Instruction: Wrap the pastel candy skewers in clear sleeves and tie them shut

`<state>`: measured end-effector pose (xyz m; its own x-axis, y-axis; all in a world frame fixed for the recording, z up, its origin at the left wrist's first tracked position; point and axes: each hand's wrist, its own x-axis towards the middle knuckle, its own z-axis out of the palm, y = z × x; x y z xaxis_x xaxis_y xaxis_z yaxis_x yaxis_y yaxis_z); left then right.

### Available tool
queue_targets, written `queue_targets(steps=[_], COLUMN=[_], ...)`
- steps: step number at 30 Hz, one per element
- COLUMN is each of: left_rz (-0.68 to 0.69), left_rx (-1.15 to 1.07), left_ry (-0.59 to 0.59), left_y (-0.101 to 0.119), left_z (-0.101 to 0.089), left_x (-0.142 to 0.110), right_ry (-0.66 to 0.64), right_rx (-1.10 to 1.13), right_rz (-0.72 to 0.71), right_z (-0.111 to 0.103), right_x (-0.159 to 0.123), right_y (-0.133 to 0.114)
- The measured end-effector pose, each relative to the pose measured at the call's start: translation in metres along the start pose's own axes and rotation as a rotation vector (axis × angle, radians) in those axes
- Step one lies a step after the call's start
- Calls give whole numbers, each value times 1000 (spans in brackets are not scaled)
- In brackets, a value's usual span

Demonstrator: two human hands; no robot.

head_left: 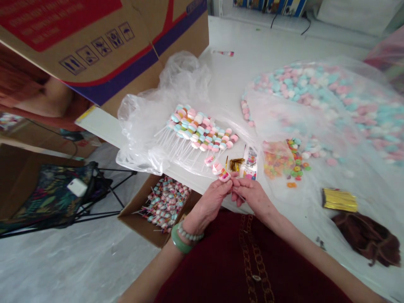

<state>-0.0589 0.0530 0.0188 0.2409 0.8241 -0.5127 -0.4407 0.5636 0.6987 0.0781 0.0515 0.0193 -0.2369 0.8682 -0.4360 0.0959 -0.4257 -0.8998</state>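
My left hand (218,192) is closed in a pinch at the lower end of a wrapped marshmallow skewer (217,168), whose printed wrapper points away to the upper left. Right against it, the fingers of my right hand (252,192) are closed around the stick end of the same skewer; my fingers hide most of that spot. Just beyond lie gold twist ties (236,164) and printed wrapper bags (249,172). Bare marshmallow skewers (202,128) in pink, blue and white lie in rows on clear plastic, sticks toward me.
A large cardboard box (126,46) stands at the back left. Below the table edge, an open carton (139,223) holds many wrapped skewers. Loose marshmallows (315,84) and gummy rings (277,162) lie right, near a gold tie bundle (340,200) and brown cloth (368,237). A folding chair (41,185) carries a phone.
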Motion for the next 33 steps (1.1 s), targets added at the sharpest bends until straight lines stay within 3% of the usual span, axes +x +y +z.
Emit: queue_targets(steps=[3, 5, 8, 11, 16, 21, 25, 29, 33], left_rz=[3, -179, -429, -447, -262, -100, -110, -127, -121], left_rx=[58, 31, -70, -90, 59, 143, 104, 66, 110], left_ry=[42, -1, 22, 127, 265, 394, 262, 140, 30], left_y=[4, 4, -2, -9, -16, -9, 5, 9, 1], left_z=[-11, -19, -30, -34, -34, -27, -12, 0, 2], left_x=[2, 4, 6, 4, -4, -11, -11, -5, -1], right_ry=[313, 514, 590, 591, 607, 491, 316, 398, 463], right_rx=[-606, -947, -1218, -1284, -1278, -1019, -734, -987, -1194], right_rz=[-257, -356, -382, -371, -410, -381, -473, -650, -724], right_z=[-14, -26, -40, -45, -48, -40, -10, 13, 12], right_x=[5, 14, 31, 41, 37, 19, 4, -5, -5], right_y=[2, 7, 18, 29, 28, 6, -9, -14, -12])
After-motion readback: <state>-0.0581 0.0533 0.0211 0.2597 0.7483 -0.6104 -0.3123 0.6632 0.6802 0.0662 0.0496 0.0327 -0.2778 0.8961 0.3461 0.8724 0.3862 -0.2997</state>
